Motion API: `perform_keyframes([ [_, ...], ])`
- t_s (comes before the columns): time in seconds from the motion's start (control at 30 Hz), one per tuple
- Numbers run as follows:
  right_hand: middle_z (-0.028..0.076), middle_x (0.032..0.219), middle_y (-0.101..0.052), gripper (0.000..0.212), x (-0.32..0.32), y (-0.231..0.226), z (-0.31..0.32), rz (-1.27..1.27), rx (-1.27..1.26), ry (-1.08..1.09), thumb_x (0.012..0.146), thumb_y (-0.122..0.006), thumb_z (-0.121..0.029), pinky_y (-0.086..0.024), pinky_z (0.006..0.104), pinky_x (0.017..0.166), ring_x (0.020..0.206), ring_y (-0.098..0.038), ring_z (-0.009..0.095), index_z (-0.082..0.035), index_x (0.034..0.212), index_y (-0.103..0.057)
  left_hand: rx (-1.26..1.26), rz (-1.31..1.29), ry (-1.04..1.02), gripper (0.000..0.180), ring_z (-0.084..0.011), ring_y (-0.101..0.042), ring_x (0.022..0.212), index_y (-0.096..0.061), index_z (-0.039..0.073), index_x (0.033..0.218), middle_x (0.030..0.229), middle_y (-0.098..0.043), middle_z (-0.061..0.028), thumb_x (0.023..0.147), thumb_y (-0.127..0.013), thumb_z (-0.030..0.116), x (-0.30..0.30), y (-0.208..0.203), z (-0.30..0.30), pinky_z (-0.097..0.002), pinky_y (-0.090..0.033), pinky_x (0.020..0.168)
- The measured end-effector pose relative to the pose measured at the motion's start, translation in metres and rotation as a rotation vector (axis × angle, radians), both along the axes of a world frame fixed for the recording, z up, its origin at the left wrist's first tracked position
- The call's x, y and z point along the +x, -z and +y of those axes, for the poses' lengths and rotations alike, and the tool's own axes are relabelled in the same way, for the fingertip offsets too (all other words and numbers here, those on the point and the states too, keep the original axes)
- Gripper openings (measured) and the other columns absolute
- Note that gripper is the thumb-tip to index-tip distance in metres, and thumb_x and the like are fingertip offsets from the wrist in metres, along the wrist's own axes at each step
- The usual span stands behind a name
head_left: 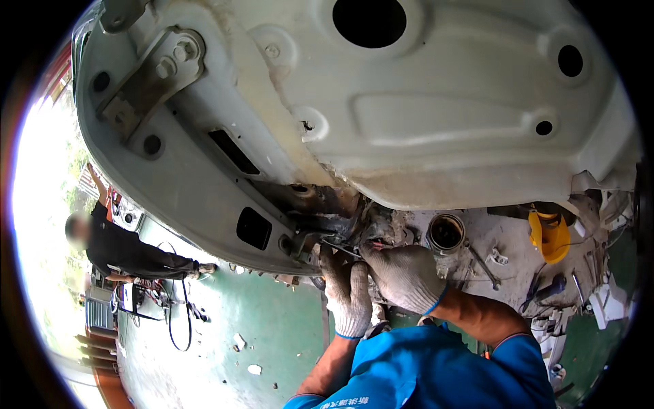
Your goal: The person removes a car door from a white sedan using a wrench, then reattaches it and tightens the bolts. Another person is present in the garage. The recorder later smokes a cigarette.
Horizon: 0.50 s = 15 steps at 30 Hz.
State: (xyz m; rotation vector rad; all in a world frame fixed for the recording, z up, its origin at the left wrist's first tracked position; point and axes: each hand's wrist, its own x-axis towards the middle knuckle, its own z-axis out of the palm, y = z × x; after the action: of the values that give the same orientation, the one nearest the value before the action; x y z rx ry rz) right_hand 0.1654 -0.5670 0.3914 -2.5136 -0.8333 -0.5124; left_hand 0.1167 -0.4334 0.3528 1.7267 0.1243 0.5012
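Reaching up under a pale car panel (pixel 422 116), both gloved hands meet at a rusty, dirty joint (pixel 340 221) on the panel's lower edge; the left hand (pixel 347 293) points upward, its fingers (pixel 334 262) pressed together against the joint beside a thin wire (pixel 337 245); the right hand (pixel 405 276) lies just beside it, touching it, fingers curled toward the same spot, though what they pinch, if anything, I cannot tell; blue sleeves (pixel 436 375) come in from the lower edge. Behind the hands stands a grimy worktop (pixel 504 273) with an open can (pixel 446 233), a yellow funnel (pixel 549 235) and scattered tools (pixel 545 290); a hinge bracket (pixel 160 71) sits at the panel's upper left; well apart on the left, another person in dark clothes (pixel 116 249) bends over the green floor (pixel 272 327) near black cables (pixel 177 313).
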Motion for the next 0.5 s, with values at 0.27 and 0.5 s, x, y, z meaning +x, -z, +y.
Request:
perform_keyframes([
  [0.27, 0.008, 0.07, -0.067, 0.024, -0.003, 0.01, 0.006, -0.017, 0.174, 0.017, 0.086, -0.067, -0.02, -0.05, 0.0415, 0.051, 0.06, -0.068, 0.028, -0.012, 0.108, -0.067, 0.008, -0.041, 0.034, 0.067, -0.0241, -0.06, 0.119, -0.022, 0.003, 0.161, 0.135, -0.061, -0.0189, 0.103, -0.053, 0.014, 0.006, 0.005, 0.003, -0.0352, -0.048, 0.102],
  [0.5, 0.007, 0.069, -0.069, 0.029, -0.002, -0.011, 0.002, 0.089, -0.042, 0.045, 0.083, -0.071, -0.028, -0.053, 0.0407, 0.05, 0.059, -0.069, 0.028, -0.018, 0.111, -0.07, -0.059, 0.008, 0.089, 0.071, -0.021, -0.06, 0.112, -0.016, 0.006, 0.164, 0.131, -0.063, -0.0164, 0.103, -0.052, 0.009, 0.004, 0.009, 0.009, -0.0332, -0.048, 0.099],
])
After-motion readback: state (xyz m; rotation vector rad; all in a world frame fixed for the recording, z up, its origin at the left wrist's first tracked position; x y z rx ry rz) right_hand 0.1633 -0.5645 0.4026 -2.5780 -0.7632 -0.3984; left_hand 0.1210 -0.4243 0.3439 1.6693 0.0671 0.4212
